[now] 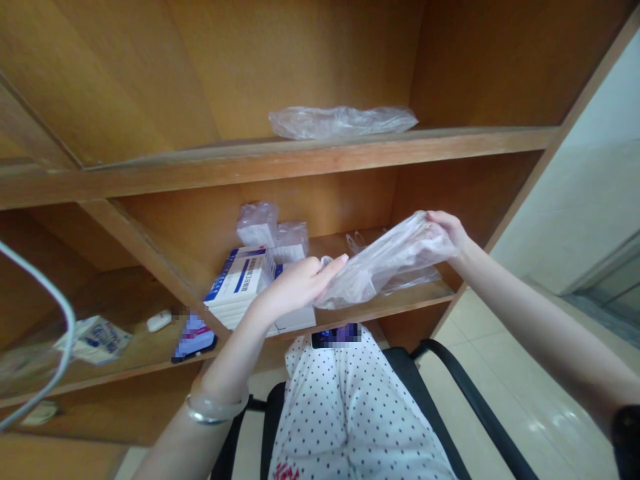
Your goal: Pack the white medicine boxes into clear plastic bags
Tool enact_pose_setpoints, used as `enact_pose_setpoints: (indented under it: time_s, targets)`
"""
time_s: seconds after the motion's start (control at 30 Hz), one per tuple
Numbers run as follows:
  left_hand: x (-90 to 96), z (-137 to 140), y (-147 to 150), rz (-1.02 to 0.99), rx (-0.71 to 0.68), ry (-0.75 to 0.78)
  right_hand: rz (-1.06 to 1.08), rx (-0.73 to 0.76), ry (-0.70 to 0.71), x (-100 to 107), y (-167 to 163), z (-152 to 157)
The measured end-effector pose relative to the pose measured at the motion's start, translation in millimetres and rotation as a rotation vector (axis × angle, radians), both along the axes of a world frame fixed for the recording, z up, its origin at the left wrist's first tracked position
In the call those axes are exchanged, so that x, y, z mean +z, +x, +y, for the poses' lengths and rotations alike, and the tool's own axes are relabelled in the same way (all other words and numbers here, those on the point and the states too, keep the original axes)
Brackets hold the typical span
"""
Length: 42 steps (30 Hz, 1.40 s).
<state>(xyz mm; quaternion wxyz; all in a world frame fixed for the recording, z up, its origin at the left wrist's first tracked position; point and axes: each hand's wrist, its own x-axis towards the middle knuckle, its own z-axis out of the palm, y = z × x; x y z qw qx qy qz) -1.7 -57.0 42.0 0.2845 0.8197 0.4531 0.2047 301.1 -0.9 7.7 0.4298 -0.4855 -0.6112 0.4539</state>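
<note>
A clear plastic bag [385,263] is stretched between my two hands in front of the middle shelf. My left hand [303,283] grips its lower left end, the thumb and fingers closed on the film. At the upper right end, my right hand [447,230] pinches the bag, part of its fingers hidden by the plastic. Stacked white and blue boxes [245,277] stand just behind and left of my left hand. Behind them sit two small plastic-wrapped packs [257,223]. More clear plastic lies on the shelf behind the held bag.
Another folded clear plastic bag [343,123] lies on the upper shelf [320,160]. In the left compartment are a phone [194,337], a small white case [159,321] and a carton [97,340]. A white cable [65,313] hangs at far left. A dark phone [336,336] rests by my lap.
</note>
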Motion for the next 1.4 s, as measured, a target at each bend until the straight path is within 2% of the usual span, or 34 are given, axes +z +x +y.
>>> enact_pose_setpoints:
  time_s: [0.07,0.13,0.2,0.27,0.37,0.5,0.73,0.83,0.97,1.07,1.13,1.23,1.33,1.4]
  targets:
    - [-10.5,4,0,0.143,0.086,0.200,-0.038,-0.024,0.011,5,-1,-1]
    - [-19.4,9,0,0.251,0.089,0.336,-0.091,0.098,-0.042,10,-4,-1]
    - [-25.2,15,-1,0.314,0.086,0.414,-0.260,0.264,-0.071,11,-9,-2]
    - [-28.3,20,-1,0.361,0.092,0.469,-0.481,0.393,-0.027,10,-16,-2]
    - [-31.8,24,-2,0.456,0.069,0.486,-0.737,0.477,0.089,2,-26,-3]
    - [-38.2,29,-5,0.542,0.000,0.428,-0.882,0.459,0.102,-10,-37,-1]
    - [-42.4,33,-5,0.674,-0.031,0.297,-0.876,0.451,0.026,-21,-58,8]
    - [-46.1,34,-4,0.681,-0.043,0.296,-0.899,0.405,0.002,-29,-65,17]
    - [-52.2,37,-5,0.657,-0.037,0.294,-1.045,0.389,-0.033,-37,-72,30]
    - [-53.1,35,-7,0.517,-0.057,0.404,-1.040,0.303,0.011,-42,-76,36]
    - [-54.1,29,-8,0.393,0.001,0.539,-1.067,0.249,-0.003,-45,-75,38]
    - [-63.2,13,-12,0.298,0.201,0.655,-1.187,0.265,-0.071,-46,-70,39]
    - [-85.1,-9,-17,0.317,0.373,0.635,-1.250,0.279,-0.089,-46,-62,37]
    - [-103.2,-22,-20,0.361,0.430,0.591,-1.243,0.268,-0.101,-45,-58,36]
